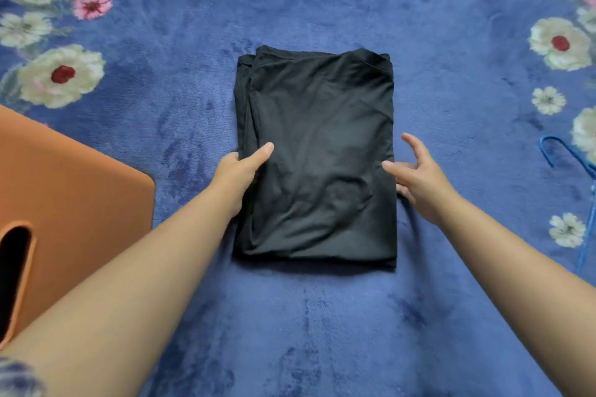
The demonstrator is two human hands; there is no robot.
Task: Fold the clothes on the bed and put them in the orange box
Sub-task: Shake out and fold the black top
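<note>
A black garment (317,151) lies folded into a thick rectangle in the middle of the blue bed cover. My left hand (240,171) grips its left edge, thumb on top and fingers tucked beneath the layers. My right hand (419,177) sits at the garment's right edge with its fingers spread; the thumb touches the cloth and the lower fingers reach under the edge. The orange box (74,190) stands at the left, its side wall and a dark handle slot showing; its inside is hidden.
The blue plush bed cover (306,332) has white and pink flower prints along its left and right sides. A blue clothes hanger (564,155) lies at the right edge.
</note>
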